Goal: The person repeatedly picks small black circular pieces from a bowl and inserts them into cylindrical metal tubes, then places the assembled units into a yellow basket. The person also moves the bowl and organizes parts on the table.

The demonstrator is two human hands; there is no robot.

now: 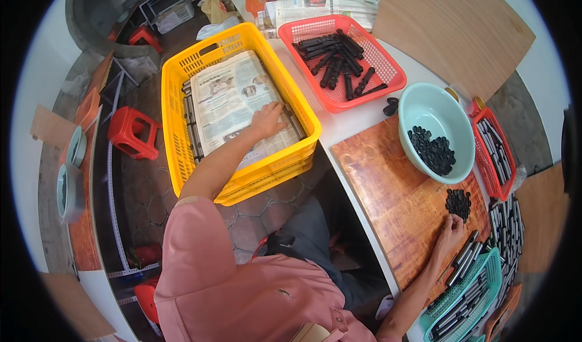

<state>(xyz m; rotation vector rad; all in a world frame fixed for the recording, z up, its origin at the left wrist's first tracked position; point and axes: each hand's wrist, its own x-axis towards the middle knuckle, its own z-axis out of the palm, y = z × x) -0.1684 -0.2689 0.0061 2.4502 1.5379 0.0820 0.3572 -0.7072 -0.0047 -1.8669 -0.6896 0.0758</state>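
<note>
- Upper centre-left of the frame: left hand (265, 122) rests on a newspaper sheet (227, 90) in the yellow crate (172, 118). Fingers loosely spread, nothing visibly grasped.
- Dark tubes (191, 127) show along the sheet's left edge. I'd press lightly with the whole palm, so paper lies flat and tubes don't shift.
- Lower right: right hand (450, 228) at the near edge of the small black caps (458, 202), on the wooden board (388, 187). Fingertips bunched; can't tell if one's pinched.
- Best take caps singly off the pile edge, avoiding scatter.
- Loose tubes (464, 258) lie just beside that wrist; worth keeping the forearm clear.
</note>
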